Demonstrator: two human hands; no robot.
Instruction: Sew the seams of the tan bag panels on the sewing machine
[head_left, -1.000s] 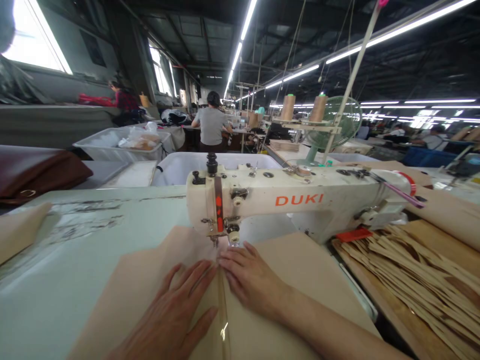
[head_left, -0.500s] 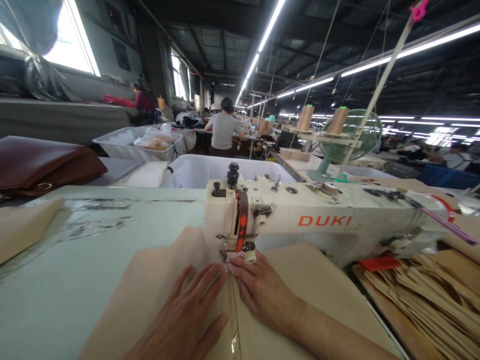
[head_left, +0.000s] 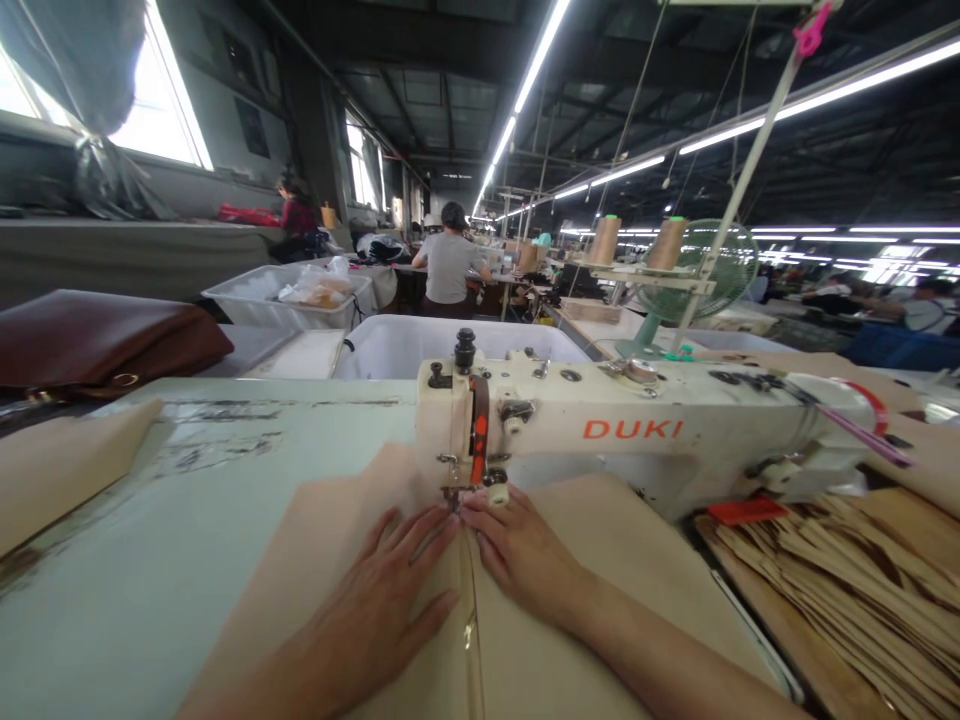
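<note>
A tan panel [head_left: 600,560] lies flat under the needle area of a white sewing machine [head_left: 555,420] marked DUKI. Down its middle runs a narrow brown zipper-like strip [head_left: 473,670] with a shiny metal piece [head_left: 469,632] on it. My left hand [head_left: 390,590] rests flat on the panel left of the strip, fingers stretched and thumb apart, fingertips close to the presser foot [head_left: 453,500]. To the right of the strip, my right hand [head_left: 521,545] presses down on the panel. Its fingers lie extended beside the foot, and the machine head partly hides their tips.
A stack of tan strips [head_left: 847,600] with a red piece [head_left: 748,511] lies at the right. Another tan piece [head_left: 75,470] and a brown leather bag [head_left: 105,340] are on the left. Behind stand a white bin [head_left: 465,330], thread cones [head_left: 605,241] and a fan [head_left: 652,320]. Co-workers sit farther back.
The panel's strip and its metal piece have moved forward, closer to the needle. Both hands have moved slightly forward with the panel. The whole view has shifted a little.
</note>
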